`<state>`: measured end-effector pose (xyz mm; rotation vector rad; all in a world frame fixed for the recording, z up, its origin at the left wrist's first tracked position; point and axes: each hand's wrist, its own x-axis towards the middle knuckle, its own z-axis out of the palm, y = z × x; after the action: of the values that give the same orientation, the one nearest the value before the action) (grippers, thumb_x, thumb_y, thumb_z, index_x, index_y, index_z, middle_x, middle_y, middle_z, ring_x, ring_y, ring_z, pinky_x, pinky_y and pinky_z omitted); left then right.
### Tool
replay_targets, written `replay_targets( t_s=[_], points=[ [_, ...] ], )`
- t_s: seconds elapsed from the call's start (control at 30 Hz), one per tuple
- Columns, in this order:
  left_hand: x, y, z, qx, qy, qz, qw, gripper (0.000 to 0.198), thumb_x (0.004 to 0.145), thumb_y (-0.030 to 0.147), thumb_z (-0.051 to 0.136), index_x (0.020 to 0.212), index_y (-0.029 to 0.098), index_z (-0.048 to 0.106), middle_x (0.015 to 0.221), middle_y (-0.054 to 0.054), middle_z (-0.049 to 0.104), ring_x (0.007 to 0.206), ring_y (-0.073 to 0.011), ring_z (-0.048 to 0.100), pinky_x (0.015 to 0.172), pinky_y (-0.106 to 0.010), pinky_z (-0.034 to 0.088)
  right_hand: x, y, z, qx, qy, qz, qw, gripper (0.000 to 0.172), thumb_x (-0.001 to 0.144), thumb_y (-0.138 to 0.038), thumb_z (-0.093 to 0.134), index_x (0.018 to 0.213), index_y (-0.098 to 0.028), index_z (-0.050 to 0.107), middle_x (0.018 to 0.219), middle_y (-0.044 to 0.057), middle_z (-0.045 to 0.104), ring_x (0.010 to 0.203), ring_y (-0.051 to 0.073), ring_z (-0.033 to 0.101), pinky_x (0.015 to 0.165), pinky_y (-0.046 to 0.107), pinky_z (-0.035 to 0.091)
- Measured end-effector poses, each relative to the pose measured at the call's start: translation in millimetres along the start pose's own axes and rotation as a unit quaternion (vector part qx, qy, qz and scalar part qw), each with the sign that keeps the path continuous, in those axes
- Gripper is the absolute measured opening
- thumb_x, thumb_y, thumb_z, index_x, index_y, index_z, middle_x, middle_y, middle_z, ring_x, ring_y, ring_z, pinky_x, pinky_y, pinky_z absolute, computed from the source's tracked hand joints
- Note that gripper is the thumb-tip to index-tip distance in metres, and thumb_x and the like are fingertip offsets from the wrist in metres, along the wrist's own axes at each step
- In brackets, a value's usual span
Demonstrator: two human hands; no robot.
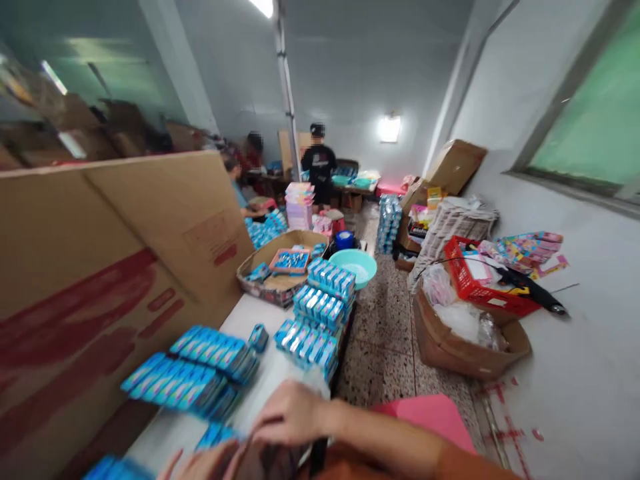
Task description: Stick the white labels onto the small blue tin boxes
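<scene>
My right hand (pixel 295 413) is closed, its fingers curled down near the front edge of the white table (pixel 253 317). Clear plastic film (pixel 313 380) shows just beyond its knuckles; what the fingers grip is hidden. My left hand (pixel 203 465) is blurred and cut off by the bottom edge, close to the right one and beside some blue boxes (pixel 215 435). Further left are bundles of small blue boxes (pixel 175 383) in rows, with one loose blue box (pixel 258 338) near them. Stepped stacks of blue box bundles (pixel 307 343) stand beyond my right hand.
A tall cardboard sheet (pixel 125 267) walls off the left. Ahead are a shallow carton (pixel 270 293) and a turquoise basin (pixel 367 267). A pink stool (pixel 435 413), a carton of plastic bags (pixel 450 353) and a red crate (pixel 460 250) are on the right. People work at the back.
</scene>
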<state>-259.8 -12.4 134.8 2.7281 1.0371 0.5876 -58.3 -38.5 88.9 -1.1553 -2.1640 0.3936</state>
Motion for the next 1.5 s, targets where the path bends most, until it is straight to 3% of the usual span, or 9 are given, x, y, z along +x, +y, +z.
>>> replay_targets(
  t_s=[0.07, 0.17, 0.33, 0.57, 0.73, 0.93, 1.27, 1.37, 1.5],
  points=[
    [-8.9, 13.8, 3.6, -0.030, 0.000, -0.041, 0.999, 0.021, 0.082, 0.031, 0.051, 0.086, 0.035, 0.071, 0.085, -0.003, 0.073, 0.079, -0.0238, 0.065, 0.096, -0.051, 0.037, -4.9, -8.9, -17.5, 0.039, 0.020, 0.012, 0.999, 0.012, 0.085, -0.027, 0.059, 0.087, -0.021, 0.070, 0.082, -0.002, 0.073, 0.078, 0.011, 0.067, 0.077, 0.020, 0.048],
    [-3.4, 31.4, 3.1, -0.092, -0.009, -0.088, 0.992, 0.024, 0.086, 0.036, 0.047, 0.086, 0.028, 0.070, 0.085, -0.004, 0.073, 0.079, -0.0226, 0.064, 0.103, -0.046, 0.029, -9.7, -12.5, -38.0, 0.046, 0.065, 0.044, 0.996, 0.022, 0.084, -0.032, 0.062, 0.103, -0.021, 0.068, 0.089, 0.003, 0.072, 0.086, 0.016, 0.064, 0.083, 0.029, 0.048],
    [11.5, 44.2, -7.1, -0.163, -0.009, -0.145, 0.976, 0.027, 0.089, 0.035, 0.045, 0.081, 0.023, 0.068, 0.074, -0.004, 0.070, 0.071, -0.0196, 0.059, 0.086, -0.035, 0.037, -17.4, -14.5, -51.0, -0.010, 0.073, -0.014, 0.997, 0.027, 0.089, -0.030, 0.056, 0.113, -0.022, 0.064, 0.102, 0.006, 0.070, 0.096, 0.018, 0.061, 0.090, 0.036, 0.046],
    [8.5, 49.8, -11.8, -0.222, -0.001, -0.177, 0.959, 0.030, 0.090, 0.036, 0.045, 0.075, 0.021, 0.067, 0.066, -0.003, 0.065, 0.066, -0.0182, 0.055, 0.070, -0.029, 0.035, -21.6, -22.2, -45.1, -0.070, 0.088, -0.040, 0.993, 0.028, 0.090, -0.027, 0.054, 0.116, -0.023, 0.064, 0.106, 0.005, 0.070, 0.099, 0.020, 0.062, 0.091, 0.037, 0.049],
    [6.5, 45.1, -5.0, -0.323, 0.007, -0.228, 0.919, 0.032, 0.088, 0.039, 0.048, 0.071, 0.018, 0.064, 0.064, -0.001, 0.061, 0.063, -0.0156, 0.053, 0.061, -0.025, 0.035, -23.5, -25.1, -38.2, -0.086, 0.119, -0.056, 0.988, 0.032, 0.090, -0.022, 0.054, 0.121, -0.020, 0.061, 0.114, 0.007, 0.068, 0.107, 0.020, 0.062, 0.096, 0.036, 0.050],
    [2.8, 42.2, -0.5, -0.428, -0.012, -0.288, 0.857, 0.031, 0.086, 0.043, 0.050, 0.077, 0.016, 0.063, 0.073, 0.000, 0.063, 0.068, -0.0140, 0.052, 0.063, -0.022, 0.038, -26.3, -24.5, -28.1, -0.078, 0.137, -0.058, 0.986, 0.037, 0.088, -0.018, 0.055, 0.125, -0.020, 0.059, 0.118, 0.007, 0.066, 0.110, 0.020, 0.061, 0.099, 0.035, 0.050],
    [5.4, 36.0, 5.7, -0.479, -0.018, -0.314, 0.819, 0.031, 0.085, 0.043, 0.051, 0.075, 0.015, 0.060, 0.072, 0.000, 0.062, 0.065, -0.0125, 0.051, 0.062, -0.022, 0.039, -22.1, -13.9, -27.4, -0.067, 0.121, -0.070, 0.988, 0.037, 0.086, -0.017, 0.057, 0.123, -0.022, 0.060, 0.120, 0.005, 0.065, 0.110, 0.020, 0.061, 0.097, 0.036, 0.051],
    [6.3, 33.6, 9.7, -0.468, -0.020, -0.313, 0.827, 0.033, 0.086, 0.045, 0.049, 0.077, 0.016, 0.061, 0.072, 0.000, 0.063, 0.065, -0.0136, 0.052, 0.061, -0.024, 0.039, -18.9, -8.2, -27.0, -0.050, 0.116, -0.067, 0.990, 0.031, 0.086, -0.016, 0.056, 0.116, -0.023, 0.064, 0.117, 0.005, 0.067, 0.107, 0.019, 0.062, 0.095, 0.036, 0.052],
    [10.9, 16.1, 16.0, -0.286, 0.006, -0.277, 0.917, 0.032, 0.089, 0.041, 0.044, 0.082, 0.018, 0.065, 0.077, -0.003, 0.068, 0.072, -0.0171, 0.057, 0.077, -0.031, 0.038, -11.6, 0.8, -24.8, -0.004, 0.111, -0.049, 0.993, 0.024, 0.086, -0.014, 0.056, 0.104, -0.024, 0.067, 0.107, 0.003, 0.070, 0.099, 0.018, 0.064, 0.091, 0.035, 0.052]
  ],
)
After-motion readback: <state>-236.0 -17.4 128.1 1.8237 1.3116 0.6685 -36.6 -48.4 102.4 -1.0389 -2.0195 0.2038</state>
